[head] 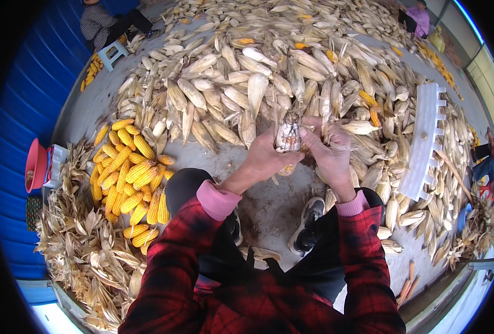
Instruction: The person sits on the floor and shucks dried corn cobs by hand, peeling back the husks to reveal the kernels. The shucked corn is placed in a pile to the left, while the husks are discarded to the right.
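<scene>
Between my knees I hold up an ear of corn [289, 132] whose upper part is whitish and dark, as if mouldy; some yellow kernels show at its lower end. My left hand [267, 152] grips it from the left, thumb across the front. My right hand [328, 144] closes on its right side, with the thumb against the ear and pale husk by the fingers. Just beyond both hands spreads a large heap of unhusked corn ears [238, 92]. Left of my left knee lies a pile of husked yellow corn ears [130, 171].
Loose husks [92, 259] lie at the lower left. A pink basin [37, 165] stands by the blue corrugated wall [21, 108]. A white notched plastic strip [422, 142] rests on the heap at right. Other people sit farther off, one near a light-blue stool [112, 53].
</scene>
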Action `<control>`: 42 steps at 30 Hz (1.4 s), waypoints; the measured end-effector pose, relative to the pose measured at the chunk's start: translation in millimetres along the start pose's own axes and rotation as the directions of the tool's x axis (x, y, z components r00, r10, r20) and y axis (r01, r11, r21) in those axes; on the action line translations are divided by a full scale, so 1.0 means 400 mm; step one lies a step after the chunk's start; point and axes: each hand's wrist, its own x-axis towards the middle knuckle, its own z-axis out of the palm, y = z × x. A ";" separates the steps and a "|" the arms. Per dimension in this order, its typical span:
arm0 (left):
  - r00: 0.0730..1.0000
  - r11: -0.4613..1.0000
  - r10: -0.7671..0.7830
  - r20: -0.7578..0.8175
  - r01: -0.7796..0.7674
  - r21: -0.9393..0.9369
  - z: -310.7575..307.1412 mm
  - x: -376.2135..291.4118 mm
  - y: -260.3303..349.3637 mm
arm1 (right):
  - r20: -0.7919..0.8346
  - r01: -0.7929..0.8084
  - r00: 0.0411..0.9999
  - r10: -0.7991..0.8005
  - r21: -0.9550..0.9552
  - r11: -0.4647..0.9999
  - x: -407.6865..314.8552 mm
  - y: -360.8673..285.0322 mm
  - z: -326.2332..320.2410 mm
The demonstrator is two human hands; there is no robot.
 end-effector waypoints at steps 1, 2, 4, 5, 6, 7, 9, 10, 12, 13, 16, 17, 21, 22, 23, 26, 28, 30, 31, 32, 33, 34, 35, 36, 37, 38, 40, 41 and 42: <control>1.000 0.999 0.021 -0.004 -0.021 0.049 0.002 -0.001 -0.002 | -0.017 0.007 1.000 -0.007 -0.036 0.999 0.002 0.001 -0.001; 0.999 0.994 0.042 -0.018 -0.040 0.104 0.003 -0.001 -0.004 | -0.033 0.013 0.999 -0.015 -0.072 0.997 0.004 0.001 -0.003; 0.993 0.965 0.103 -0.048 -0.088 0.249 0.001 -0.002 -0.006 | 0.020 0.133 0.991 -0.132 -0.279 0.951 0.006 -0.002 -0.015; 0.988 0.935 0.142 -0.061 -0.114 0.337 -0.001 -0.003 -0.006 | 0.057 0.193 0.981 -0.185 -0.373 0.907 0.006 -0.003 -0.021; 0.972 0.893 0.222 -0.075 -0.172 0.415 -0.004 -0.003 -0.006 | 0.074 0.181 0.983 -0.165 -0.388 0.904 0.008 -0.003 -0.023; 0.990 0.910 0.128 -0.057 -0.094 0.404 -0.007 -0.003 -0.008 | 0.088 0.168 0.986 -0.144 -0.405 0.899 0.008 -0.001 -0.026; 0.999 0.926 0.042 -0.030 -0.028 0.378 -0.009 -0.003 -0.012 | 0.108 0.171 0.985 -0.137 -0.437 0.883 0.006 0.005 -0.028; 1.000 0.928 0.010 -0.019 -0.002 0.372 -0.009 -0.003 -0.015 | 0.114 0.189 0.981 -0.154 -0.448 0.874 0.005 0.010 -0.025; 1.000 0.934 -0.006 0.003 0.004 0.357 -0.009 -0.003 -0.020 | 0.087 0.128 0.991 -0.098 -0.466 0.876 0.006 0.022 -0.022; 1.000 0.942 -0.008 0.020 0.001 0.335 -0.008 -0.003 -0.022 | 0.042 0.116 0.993 -0.109 -0.440 0.891 0.007 0.028 -0.024; 0.994 0.996 -0.033 0.100 0.024 0.087 -0.011 -0.005 -0.016 | -0.090 0.032 0.993 -0.071 -0.375 0.926 0.017 0.048 -0.044; 0.989 0.995 -0.075 0.129 0.082 -0.050 -0.015 -0.004 -0.009 | -0.141 0.032 0.986 -0.093 -0.389 0.921 0.022 0.054 -0.063; 0.979 0.909 -0.184 0.081 0.201 -0.365 -0.034 -0.010 0.047 | -0.271 0.008 0.956 -0.115 -0.368 0.930 0.039 0.087 -0.122; 0.988 0.907 -0.135 0.078 0.155 -0.393 -0.048 -0.008 0.066 | -0.292 0.021 0.944 -0.152 -0.405 0.914 0.047 0.096 -0.130; 0.988 0.896 -0.153 -0.001 0.139 -0.421 -0.066 -0.005 0.085 | -0.290 0.026 0.953 -0.093 -0.226 0.974 0.044 0.103 -0.136; 0.941 0.846 -0.217 -0.260 0.048 -0.531 -0.144 -0.003 0.121 | -0.418 -0.184 0.901 0.119 -0.118 0.976 0.050 0.118 -0.137; 0.914 0.780 -0.192 -0.357 -0.078 -0.621 -0.232 -0.022 0.113 | -0.435 -0.286 0.860 0.266 0.020 0.958 0.043 0.115 -0.133; 0.824 0.711 -0.312 -0.473 -0.128 -0.691 -0.318 -0.060 0.068 | -0.319 -0.192 0.921 0.223 0.127 0.973 0.042 0.113 -0.118; 0.774 0.681 -0.359 -0.522 -0.165 -0.713 -0.356 -0.086 0.031 | -0.355 -0.236 0.892 0.282 0.166 0.957 0.041 0.111 -0.108; 0.697 0.699 -0.432 -0.572 -0.141 -0.701 -0.390 -0.119 -0.014 | -0.325 -0.248 0.900 0.291 0.165 0.954 0.036 0.104 -0.106; 0.604 0.687 -0.500 -0.620 -0.159 -0.709 -0.420 -0.158 -0.065 | -0.301 -0.264 0.903 0.306 0.173 0.949 0.033 0.100 -0.102; 0.500 0.652 -0.587 -0.637 -0.174 -0.738 -0.442 -0.212 -0.123 | -0.300 -0.286 0.895 0.330 0.181 0.941 0.031 0.099 -0.095; 0.402 0.654 -0.656 -0.639 -0.120 -0.747 -0.463 -0.272 -0.183 | -0.321 -0.301 0.879 0.352 0.198 0.933 0.029 0.099 -0.087; 0.316 0.588 -0.725 -0.611 -0.178 -0.789 -0.476 -0.327 -0.245 | -0.282 -0.309 0.891 0.355 0.195 0.931 0.027 0.098 -0.084; 0.268 0.554 -0.771 -0.578 -0.166 -0.816 -0.494 -0.391 -0.304 | -0.278 -0.328 0.886 0.372 0.193 0.925 0.026 0.101 -0.078; 0.240 0.533 -0.788 -0.567 -0.193 -0.824 -0.507 -0.449 -0.359 | -0.263 -0.337 0.886 0.381 0.199 0.920 0.027 0.104 -0.075; 0.244 0.562 -0.741 -0.626 -0.287 -0.776 -0.568 -0.530 -0.446 | -0.244 -0.351 0.886 0.395 0.206 0.913 0.028 0.112 -0.069; 0.250 0.541 -0.708 -0.661 -0.410 -0.734 -0.610 -0.554 -0.475 | -0.220 -0.357 0.889 0.402 0.218 0.908 0.029 0.116 -0.067; 0.173 0.626 -0.635 -0.753 -0.456 -0.633 -0.671 -0.574 -0.488 | -0.207 -0.363 0.889 0.409 0.226 0.904 0.028 0.118 -0.065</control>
